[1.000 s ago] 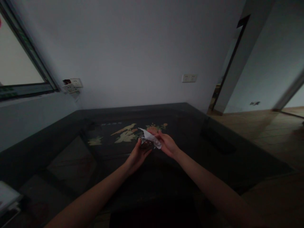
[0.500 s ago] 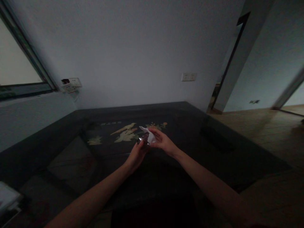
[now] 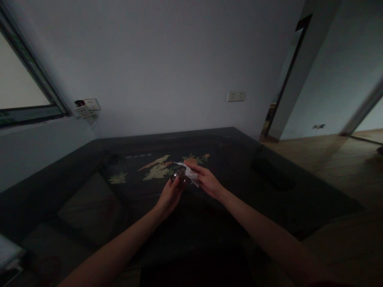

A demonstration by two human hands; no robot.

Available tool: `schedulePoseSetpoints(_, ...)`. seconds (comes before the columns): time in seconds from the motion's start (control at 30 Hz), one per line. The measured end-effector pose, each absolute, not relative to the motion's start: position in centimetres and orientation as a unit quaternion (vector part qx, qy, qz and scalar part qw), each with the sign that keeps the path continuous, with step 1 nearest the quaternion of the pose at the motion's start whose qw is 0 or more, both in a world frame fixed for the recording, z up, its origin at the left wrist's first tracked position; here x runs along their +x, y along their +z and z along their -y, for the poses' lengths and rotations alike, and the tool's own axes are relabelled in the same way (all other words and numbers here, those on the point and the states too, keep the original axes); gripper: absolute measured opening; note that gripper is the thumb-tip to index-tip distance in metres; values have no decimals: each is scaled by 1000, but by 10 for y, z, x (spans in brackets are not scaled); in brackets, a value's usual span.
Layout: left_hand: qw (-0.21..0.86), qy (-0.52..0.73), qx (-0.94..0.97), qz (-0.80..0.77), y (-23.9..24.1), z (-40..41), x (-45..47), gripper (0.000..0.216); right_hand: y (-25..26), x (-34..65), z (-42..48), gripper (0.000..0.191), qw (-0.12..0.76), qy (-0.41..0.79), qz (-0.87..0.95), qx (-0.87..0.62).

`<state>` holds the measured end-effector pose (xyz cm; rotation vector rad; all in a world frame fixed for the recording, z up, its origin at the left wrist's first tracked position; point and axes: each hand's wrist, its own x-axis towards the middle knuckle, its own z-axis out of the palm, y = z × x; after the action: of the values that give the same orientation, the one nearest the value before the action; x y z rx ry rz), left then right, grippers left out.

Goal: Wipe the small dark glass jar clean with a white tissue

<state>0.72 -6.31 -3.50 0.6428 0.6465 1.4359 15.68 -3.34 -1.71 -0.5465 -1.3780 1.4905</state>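
Observation:
Over the middle of the dark table, my left hand (image 3: 171,194) is closed around a small shiny, see-through brownish object (image 3: 180,174). It looks like glass, but its exact kind is too dim to make out. My right hand (image 3: 207,180) pinches a crumpled white tissue (image 3: 190,173) and holds it against the right side of that object. The right fingertips are partly behind the tissue. Both hands are close together, just above the table's picture.
The dark glossy table (image 3: 236,149) bears a bird-and-flower picture (image 3: 157,169). A long black item (image 3: 273,175) lies on its right side. At the lower left edge is a white object (image 3: 8,253), cut off. Sockets (image 3: 236,96) sit on the wall behind.
The tissue has shifted in my right hand and now hangs lower along the object. In my left hand the shiny object appears slightly turned. The view has moved a little.

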Motion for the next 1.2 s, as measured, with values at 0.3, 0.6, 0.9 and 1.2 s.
schedulePoseSetpoints(0.3,675,587,354,-273,-42,65,6,24,-21,156,38,61,476,445,716,-250)
schedulePoseSetpoints(0.6,727,560,299,-263,-45,66,6,29,-24,154,33,55,523,463,649,-301)
schedulePoseSetpoints(0.9,728,560,315,-238,-40,70,6,44,-32,150,29,60,543,540,565,-307)
schedulePoseSetpoints(1.2,714,562,320,-268,-43,69,4,46,-32,149,34,56,546,489,606,-309)
